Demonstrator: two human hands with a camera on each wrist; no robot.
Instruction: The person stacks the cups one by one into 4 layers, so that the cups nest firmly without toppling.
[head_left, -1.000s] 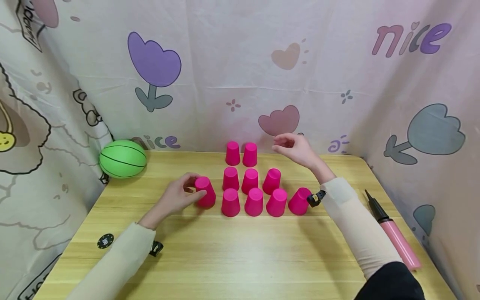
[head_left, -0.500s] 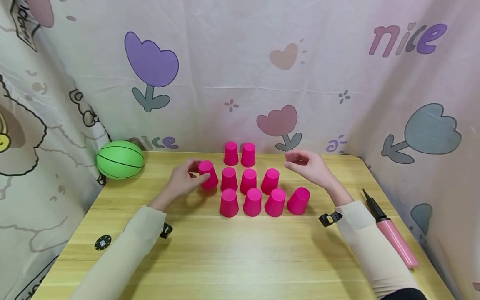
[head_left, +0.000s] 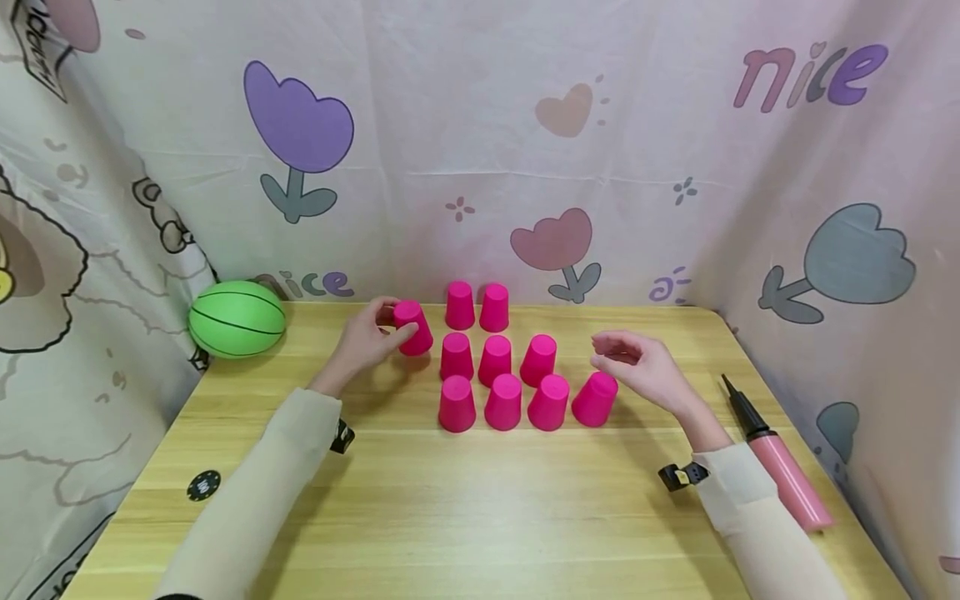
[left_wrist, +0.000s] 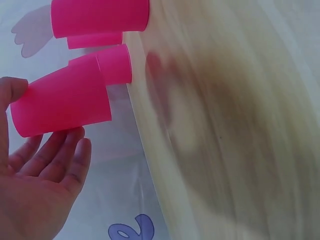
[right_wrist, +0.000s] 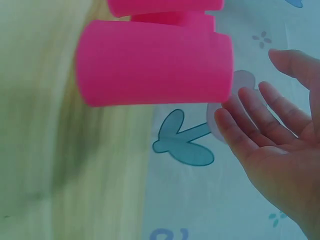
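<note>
My left hand (head_left: 363, 342) pinches a pink cup (head_left: 414, 330) between thumb and fingers, left of the back row. The cup is mouth-down and tilted a little; in the left wrist view this held cup (left_wrist: 65, 102) hangs off the tabletop, its shadow falling on the wood. Right of the other cups hovers my right hand (head_left: 637, 364), fingers relaxed with nothing in them. Nearest to it is the front row's rightmost cup (head_left: 596, 400). Upside-down pink cups stand in rows: two at the back, three in the middle (head_left: 495, 360), several in front (head_left: 503, 402).
A green ball (head_left: 237, 319) sits at the table's back left corner. Nearer on the left lies a black chip (head_left: 204, 485). Along the right edge rests a pink hand pump (head_left: 787, 475) with a black nozzle. A printed curtain (head_left: 427, 108) hangs behind the table (head_left: 480, 517).
My left hand has carried its cup from beside the front row back to beside the back row. The right hand has moved toward me and right, away from the back row.
</note>
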